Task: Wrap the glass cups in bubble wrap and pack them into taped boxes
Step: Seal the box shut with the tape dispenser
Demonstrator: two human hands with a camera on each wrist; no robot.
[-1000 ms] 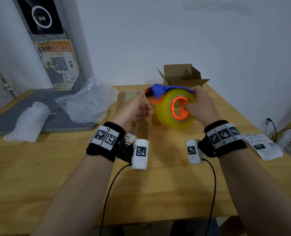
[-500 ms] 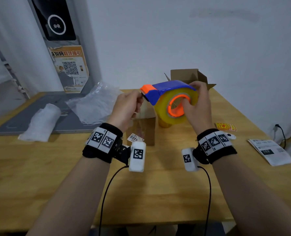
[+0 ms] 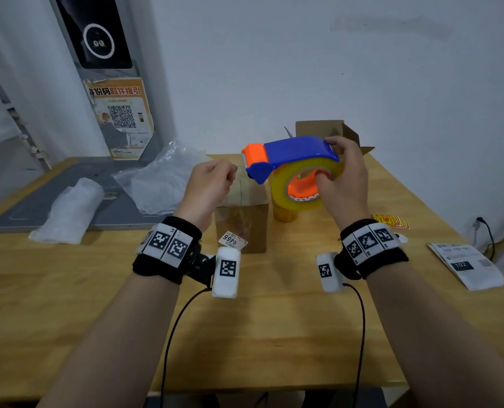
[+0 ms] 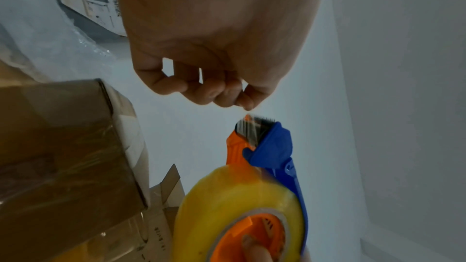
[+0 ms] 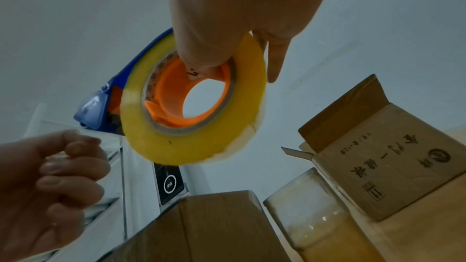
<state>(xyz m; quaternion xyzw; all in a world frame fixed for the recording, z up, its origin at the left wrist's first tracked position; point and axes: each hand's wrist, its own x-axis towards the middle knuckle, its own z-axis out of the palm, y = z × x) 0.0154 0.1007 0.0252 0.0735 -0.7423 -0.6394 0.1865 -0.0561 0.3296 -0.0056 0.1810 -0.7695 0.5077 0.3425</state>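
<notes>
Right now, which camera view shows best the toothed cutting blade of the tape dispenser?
The left wrist view: the blade faces it, teeth distinct, just below the left hand. The head view shows only its edge beside the orange tip. In the right wrist view it is hidden.

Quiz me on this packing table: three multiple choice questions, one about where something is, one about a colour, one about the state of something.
1. The glass cup stands
A. on the grey mat
B. beside the closed box
C. inside the rear box

2. The tape roll is
A. yellow
B. green
C. black

3. The rear box has its top flaps
A. taped shut
B. cut off
C. open

Answers:
1 B: the glass cup stands on the table right next to the closed box.
2 A: the tape roll in the dispenser held by the right hand is yellow.
3 C: the rear box shows raised flaps.
</notes>
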